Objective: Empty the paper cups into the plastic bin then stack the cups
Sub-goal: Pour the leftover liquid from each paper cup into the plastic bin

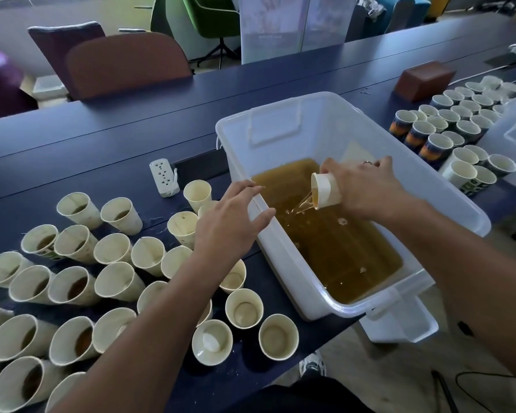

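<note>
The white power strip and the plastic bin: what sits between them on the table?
In the head view, only bare dark tabletop lies between the power strip and the plastic bin.

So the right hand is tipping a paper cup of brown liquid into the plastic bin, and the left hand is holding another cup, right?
Not quite. The head view shows the left hand holding nothing, open beside the plastic bin. The right hand is tipping the paper cup.

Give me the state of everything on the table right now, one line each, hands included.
Right hand: grips a tilted paper cup, pouring.
Plastic bin: open, partly filled with brown liquid.
Left hand: open, fingers resting at the bin's near rim.
Cups on the left: upright, unstacked, several holding brown liquid.
Cups on the right: upright, packed together, contents unclear.
Power strip: lying flat, nothing plugged in.
</note>
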The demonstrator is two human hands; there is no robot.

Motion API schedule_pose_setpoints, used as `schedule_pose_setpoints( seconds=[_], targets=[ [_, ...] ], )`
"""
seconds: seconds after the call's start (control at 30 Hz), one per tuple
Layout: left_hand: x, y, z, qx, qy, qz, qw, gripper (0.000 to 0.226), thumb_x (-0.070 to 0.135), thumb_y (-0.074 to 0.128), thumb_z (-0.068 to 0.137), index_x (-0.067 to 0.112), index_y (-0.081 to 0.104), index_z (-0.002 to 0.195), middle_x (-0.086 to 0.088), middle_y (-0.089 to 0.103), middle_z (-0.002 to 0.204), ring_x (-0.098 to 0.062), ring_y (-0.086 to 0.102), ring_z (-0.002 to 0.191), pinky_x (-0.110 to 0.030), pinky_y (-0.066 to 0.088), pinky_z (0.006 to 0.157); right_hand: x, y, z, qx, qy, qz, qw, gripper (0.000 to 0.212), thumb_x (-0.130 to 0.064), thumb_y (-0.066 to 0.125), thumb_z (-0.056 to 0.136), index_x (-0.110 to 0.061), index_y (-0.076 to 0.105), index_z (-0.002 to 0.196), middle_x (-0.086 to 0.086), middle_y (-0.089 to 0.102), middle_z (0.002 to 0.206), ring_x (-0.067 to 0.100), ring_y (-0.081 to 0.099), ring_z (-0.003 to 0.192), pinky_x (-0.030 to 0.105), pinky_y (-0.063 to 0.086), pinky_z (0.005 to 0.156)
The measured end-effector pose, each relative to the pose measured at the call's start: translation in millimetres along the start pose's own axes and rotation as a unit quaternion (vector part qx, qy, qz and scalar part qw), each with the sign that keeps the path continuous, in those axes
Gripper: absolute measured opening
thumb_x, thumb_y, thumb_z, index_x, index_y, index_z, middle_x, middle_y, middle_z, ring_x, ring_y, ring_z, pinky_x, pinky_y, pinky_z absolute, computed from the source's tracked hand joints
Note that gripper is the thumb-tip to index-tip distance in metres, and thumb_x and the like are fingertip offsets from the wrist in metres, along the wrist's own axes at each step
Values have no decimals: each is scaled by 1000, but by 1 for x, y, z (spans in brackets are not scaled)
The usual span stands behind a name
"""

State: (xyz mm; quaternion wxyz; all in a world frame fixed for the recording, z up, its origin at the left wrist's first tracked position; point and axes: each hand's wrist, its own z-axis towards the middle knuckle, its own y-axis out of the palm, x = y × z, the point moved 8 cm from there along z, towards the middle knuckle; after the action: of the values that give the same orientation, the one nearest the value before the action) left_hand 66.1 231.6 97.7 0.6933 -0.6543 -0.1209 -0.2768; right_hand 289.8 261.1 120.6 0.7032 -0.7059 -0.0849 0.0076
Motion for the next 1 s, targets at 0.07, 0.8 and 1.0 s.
schedule_pose_setpoints(
  seconds=[0.07,0.8,1.0],
  targets=[
    [0,0,0,-1,0,1,1000,55,61,52,96,34,50,143,25,38,146,-15,65,97,-36,53,78,-7,-6,1,19,-17,-44,999,63,-25,76,78,-37,33,123,-1,58,110,25,58,102,45,29,89],
    [-39,-90,0,83,-109,-312,940,13,28,62,98,24,74,97,8,74,71,-5,61,53,-16,47,51,-123,-73,7,100,-47,212,971,78,-40,81,75,-32,41,140,7,42,135,30,38,125,49,33,101],
    [-103,-132,-20,140,-177,-283,932,12,17,69,91,23,77,84,6,71,65,-2,59,49,-13,42,47,-206,-65,32,54,-143,237,959,91,-56,82,69,-29,37,143,5,47,136,26,45,122,45,41,100]
  ],
)
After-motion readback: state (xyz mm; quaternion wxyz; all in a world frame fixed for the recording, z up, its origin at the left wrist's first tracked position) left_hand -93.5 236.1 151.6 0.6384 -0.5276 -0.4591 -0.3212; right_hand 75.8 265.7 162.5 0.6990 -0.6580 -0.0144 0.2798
